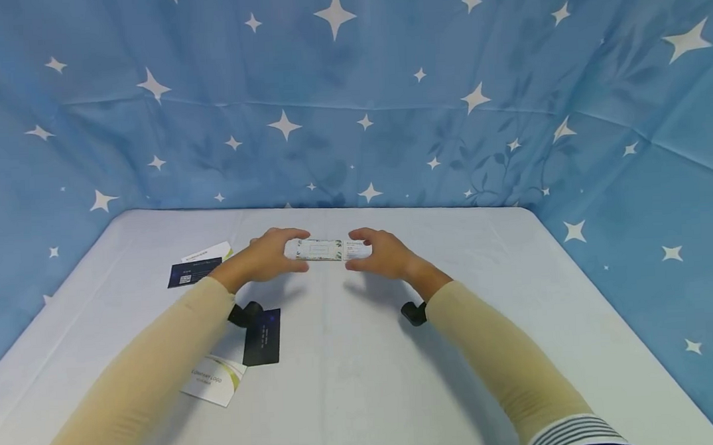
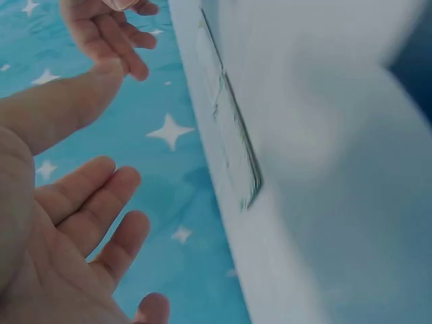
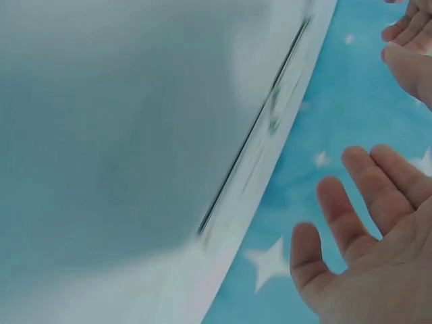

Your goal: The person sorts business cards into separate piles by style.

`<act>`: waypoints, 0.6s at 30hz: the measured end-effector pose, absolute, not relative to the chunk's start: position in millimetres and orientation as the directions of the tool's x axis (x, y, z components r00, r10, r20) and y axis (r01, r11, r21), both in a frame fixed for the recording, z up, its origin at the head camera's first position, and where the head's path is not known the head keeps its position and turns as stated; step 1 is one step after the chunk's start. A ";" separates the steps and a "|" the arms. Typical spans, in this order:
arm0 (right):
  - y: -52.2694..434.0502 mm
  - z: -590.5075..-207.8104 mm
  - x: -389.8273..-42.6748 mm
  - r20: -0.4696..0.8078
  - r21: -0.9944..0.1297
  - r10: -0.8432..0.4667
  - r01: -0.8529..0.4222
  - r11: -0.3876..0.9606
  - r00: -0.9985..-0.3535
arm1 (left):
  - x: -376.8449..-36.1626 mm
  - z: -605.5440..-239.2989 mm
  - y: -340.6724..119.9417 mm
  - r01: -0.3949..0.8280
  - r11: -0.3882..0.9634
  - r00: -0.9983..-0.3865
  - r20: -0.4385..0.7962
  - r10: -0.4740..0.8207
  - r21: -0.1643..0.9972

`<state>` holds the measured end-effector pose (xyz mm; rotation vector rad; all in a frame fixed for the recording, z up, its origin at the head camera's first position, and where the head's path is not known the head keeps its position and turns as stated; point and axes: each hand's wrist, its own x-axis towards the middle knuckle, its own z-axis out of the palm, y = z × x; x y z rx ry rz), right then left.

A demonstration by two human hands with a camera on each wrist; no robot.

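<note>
A blue star-print curtain (image 1: 353,136) backs the white-covered table (image 1: 394,393) on my feed. A beige sleeve (image 1: 142,371) slants up from seven o'clock, masking part of a COMPANY LOGO card (image 1: 213,383). The left hand (image 1: 271,256), at nine, and right hand (image 1: 389,253), at three, are spread wide. Between them on the table lie a leaf-bordered card (image 1: 319,249) and a printed card (image 1: 355,250), too blurred at the wrists for me to read.

- That curtain (image 1: 301,59): blue, white stars, darker leafy sprigs
- Tablecloth (image 1: 393,380): white
- Sleeves (image 1: 493,349): beige, striped navy-and-white ends
- Paper strip (image 1: 320,249): white, green leaves
- Dark card (image 1: 263,339): blue-black
- Logo card (image 1: 207,387): white, yellow-green curve
</note>
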<state>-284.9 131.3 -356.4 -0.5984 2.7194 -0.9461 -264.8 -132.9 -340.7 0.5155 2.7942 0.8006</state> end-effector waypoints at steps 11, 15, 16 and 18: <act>82.8 -348.0 -240.7 -0.049 -0.702 -0.547 -0.360 0.614 -0.836 | -198.4 -331.9 -206.4 0.271 0.775 -0.911 -0.107 0.398 0.572; 61.0 -350.4 -221.5 -0.067 -0.739 -0.615 -0.375 0.560 -0.786 | -181.5 -335.4 -224.6 0.237 0.774 -0.917 -0.127 0.377 0.588; 55.5 -351.3 -217.0 -0.075 -0.750 -0.628 -0.371 0.548 -0.775 | -177.2 -336.3 -229.1 0.229 0.773 -0.920 -0.129 0.371 0.591; 45.4 -352.8 -208.7 -0.088 -0.765 -0.648 -0.365 0.530 -0.757 | -168.8 -338.3 -237.6 0.221 0.775 -0.924 -0.128 0.362 0.592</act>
